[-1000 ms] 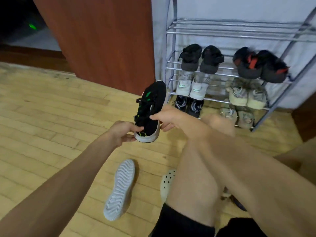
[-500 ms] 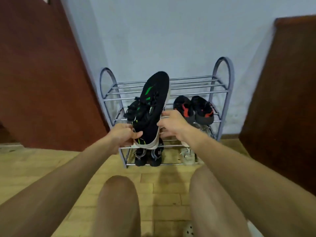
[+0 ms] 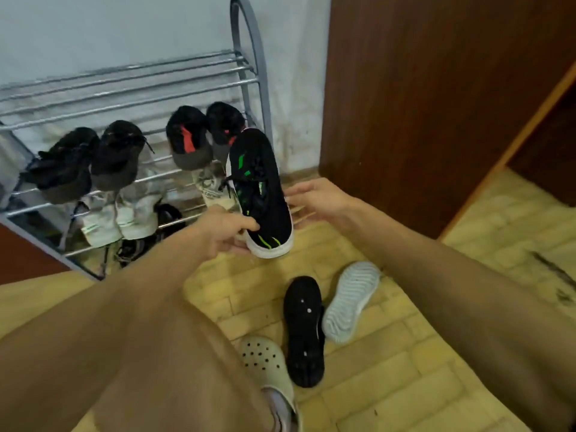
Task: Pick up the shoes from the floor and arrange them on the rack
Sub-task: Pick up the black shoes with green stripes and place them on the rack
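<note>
left hand (image 3: 224, 229) fingers (image 3: 249, 226) curled round the heel end of 1 black sneaker (image 3: 261, 188) w/ green streaks & white sole edge, held toe-up in front of the rack's (image 3: 249, 57) right end, off the floor (image 3: 405, 385). right hand (image 3: 321, 202) fingers loose & spread just beside the sneaker; can't tell if touching. rack: 4 black shoes (image 3: 118, 154) on one shelf, 2 w/ red; 2 white sneakers (image 3: 137, 216) below. floor: 1 black shoe (image 3: 304, 332), 1 pale-soled shoe (image 3: 350, 302) sole-up just beside it, 1 pale clog (image 3: 265, 360).

Pale blue-grey wall (image 3: 93, 26), yellowish wood-plank floor (image 3: 389, 385), reddish-brown panel (image 3: 420, 104), possibly a door
</note>
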